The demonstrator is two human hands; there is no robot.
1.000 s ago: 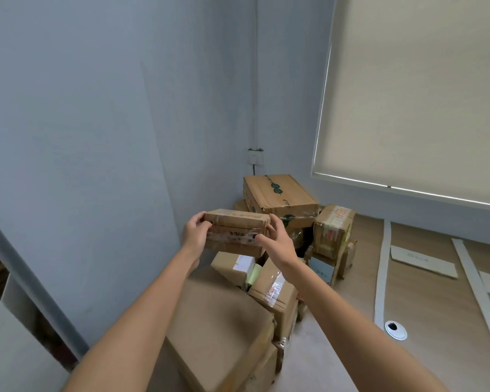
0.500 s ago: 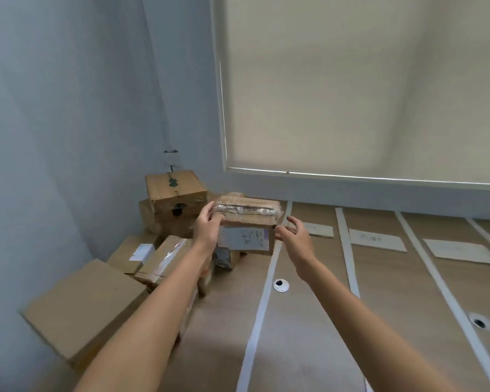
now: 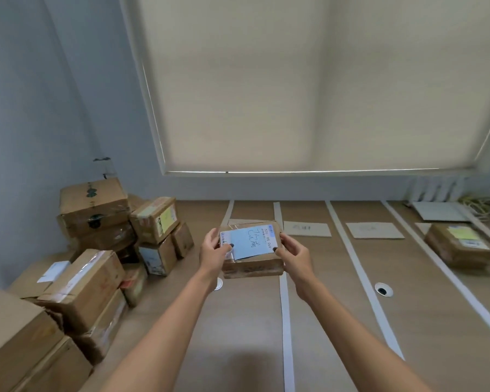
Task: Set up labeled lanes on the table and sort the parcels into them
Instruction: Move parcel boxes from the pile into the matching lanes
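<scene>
I hold a small cardboard parcel (image 3: 251,250) in both hands above the tabletop (image 3: 238,335), at the centre of my view. My left hand (image 3: 213,253) grips its left end and my right hand (image 3: 294,254) its right end — fingers clamped on the box, thumbs pressed onto its top face. That face is turned up toward me and carries a shipping label with a pale blue note (image 3: 249,241) bearing handwritten marks I cannot read.

Strips of white tape (image 3: 285,321) run away from me across the wooden surface, dividing it into lanes; the parcel hangs over the strip running toward 12 o'clock. At the far end of the lanes lie paper labels — one (image 3: 307,228) just beyond my right hand at about 1 o'clock, another (image 3: 374,230) further toward 2 o'clock. Their writing is too faint to make out.

At 3 o'clock, one parcel (image 3: 460,246) with a yellow note sits alone in a lane. At 9 o'clock and down toward 7, a heap of unsorted cardboard boxes (image 3: 96,250) is stacked against the wall. Two round cable holes (image 3: 383,290) show in the tabletop, one partly hidden by my left wrist.
</scene>
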